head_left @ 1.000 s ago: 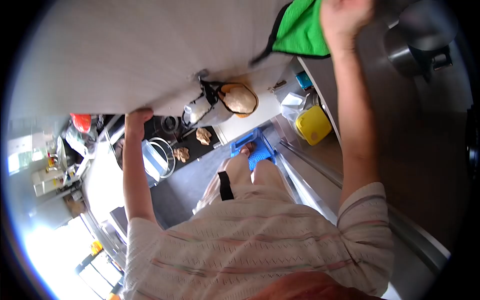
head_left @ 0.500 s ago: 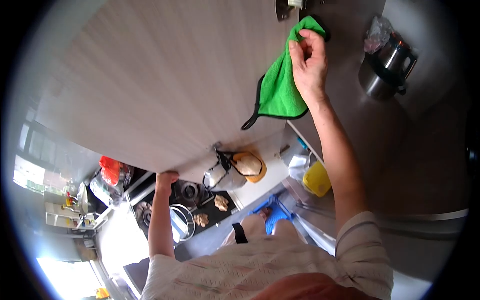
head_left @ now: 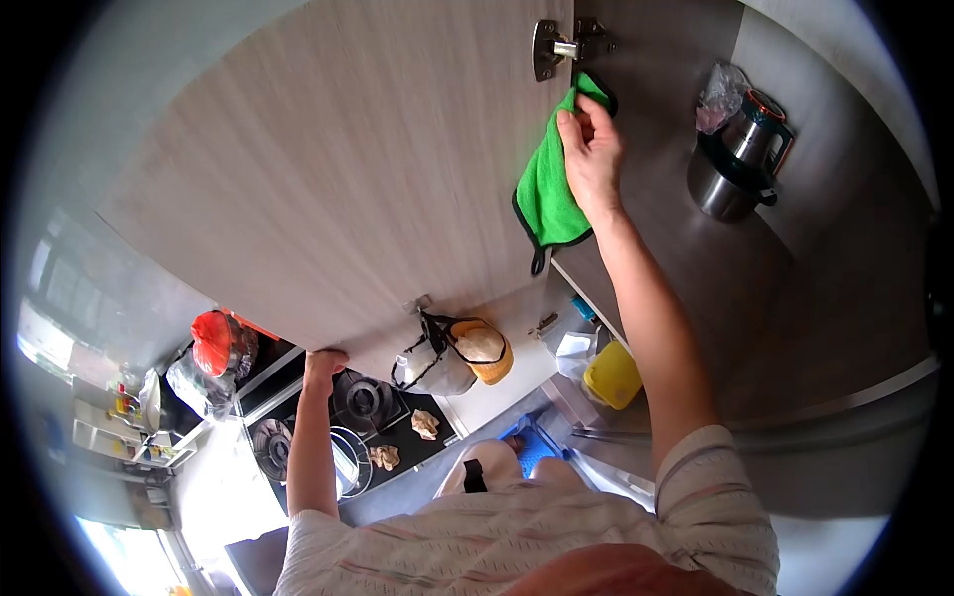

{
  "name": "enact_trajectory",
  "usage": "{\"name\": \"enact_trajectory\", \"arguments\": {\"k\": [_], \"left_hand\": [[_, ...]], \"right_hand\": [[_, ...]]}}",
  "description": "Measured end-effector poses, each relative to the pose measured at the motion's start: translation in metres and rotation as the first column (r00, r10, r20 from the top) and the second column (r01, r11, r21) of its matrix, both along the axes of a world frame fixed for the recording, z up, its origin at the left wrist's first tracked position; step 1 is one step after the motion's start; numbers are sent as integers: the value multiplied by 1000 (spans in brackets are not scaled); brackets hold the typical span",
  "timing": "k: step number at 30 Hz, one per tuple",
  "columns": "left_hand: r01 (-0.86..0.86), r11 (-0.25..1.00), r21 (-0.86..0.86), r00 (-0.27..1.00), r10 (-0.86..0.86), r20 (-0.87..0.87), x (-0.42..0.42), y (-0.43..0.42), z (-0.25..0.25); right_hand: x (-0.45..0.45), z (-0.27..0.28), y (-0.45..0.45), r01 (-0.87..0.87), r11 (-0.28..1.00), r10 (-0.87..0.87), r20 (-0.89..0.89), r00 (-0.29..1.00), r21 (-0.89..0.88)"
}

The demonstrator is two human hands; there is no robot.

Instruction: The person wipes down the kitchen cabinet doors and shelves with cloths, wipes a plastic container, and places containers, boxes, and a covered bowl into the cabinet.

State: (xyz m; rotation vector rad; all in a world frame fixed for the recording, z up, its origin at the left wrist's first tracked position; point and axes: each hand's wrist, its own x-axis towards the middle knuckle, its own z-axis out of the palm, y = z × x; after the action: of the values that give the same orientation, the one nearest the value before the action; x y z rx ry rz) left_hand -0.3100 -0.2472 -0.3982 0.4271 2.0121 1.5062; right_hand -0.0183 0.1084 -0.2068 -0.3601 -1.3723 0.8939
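"Right grip pinching something?"

"Yes, the green cloth, between thumb and fingers. From my remote seat I see it by the cabinet door's hinge-side edge, just below the hinge."

"What changed?"

"A second ago I had that hand blurred at the top of my view, the hinge out of sight. Now hand and hinge both show sharply, close together. I read that as slower, careful cloth work at the door's edge."

"And your left grip?"

"Still at the door's lower edge, well away from the hinge. Its fingertips are hidden, so I can't tell whether it clasps or merely rests; I'd judge it steadies the door."

"Anything near?"

"Past the door's hinge side, inside the cabinet, a metal appliance beside a clear plastic bag; the cloth touches neither."
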Motion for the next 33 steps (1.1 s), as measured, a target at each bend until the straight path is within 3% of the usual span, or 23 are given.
{"name": "enact_trajectory", "arguments": {"k": [3, 4, 7, 8, 12, 13, 15, 16, 19, 24, 25, 27, 33], "left_hand": [[-36, 999, 28, 999, 35, 8, 8, 1, 4], [-55, 998, 13, 998, 55, -2, 11, 2, 8], [-21, 999, -25, 1000, 21, -14, 0, 0, -2], [-25, 999, -25, 1000, 24, -14, 3, 2, 3], [-26, 1000, 0, 1000, 26, -13, 6, 3, 5], [-37, 999, 10, 999, 37, -24, 10, 3, 8], [-41, 999, -21, 999, 40, -35, 15, 3, 14], [-43, 998, -36, 998, 42, -41, 15, 3, 15], [153, 988, 13, 987, -153, 37, -30, -13, -28], [25, 999, -47, 998, -27, -53, -5, -7, -4], [-13, 998, -64, 997, 8, -73, 4, -3, -1], [16, 1000, -18, 999, -17, -34, -3, -3, -9], [15, 999, -29, 1000, -15, -25, -6, -2, -9]], "right_hand": [[1, -51, 8, 118, 993, -119, 97, 988, 23], [0, -69, 15, -33, 998, 33, -2, 999, -46], [18, -70, 27, -122, 978, 149, 153, 977, -171], [26, -56, 32, -33, 998, 44, 214, 976, -55], [48, 52, 32, 272, 932, -287, 30, 957, 239], [51, 73, 32, 262, 921, -290, 57, 955, 290], [41, 91, 34, 342, 725, -450, 36, 892, 598], [39, 92, 34, 314, 704, -482, 104, 870, 638], [43, 97, 39, 243, 680, -489, 181, 853, 691], [62, 102, 68, 299, 766, -573, 393, 719, 570], [68, 103, 82, 292, 757, -576, 386, 721, 585], [64, 115, 69, 277, 692, -664, 436, 607, 667], [64, 118, 37, 99, 649, -580, 406, 707, 755]]}}
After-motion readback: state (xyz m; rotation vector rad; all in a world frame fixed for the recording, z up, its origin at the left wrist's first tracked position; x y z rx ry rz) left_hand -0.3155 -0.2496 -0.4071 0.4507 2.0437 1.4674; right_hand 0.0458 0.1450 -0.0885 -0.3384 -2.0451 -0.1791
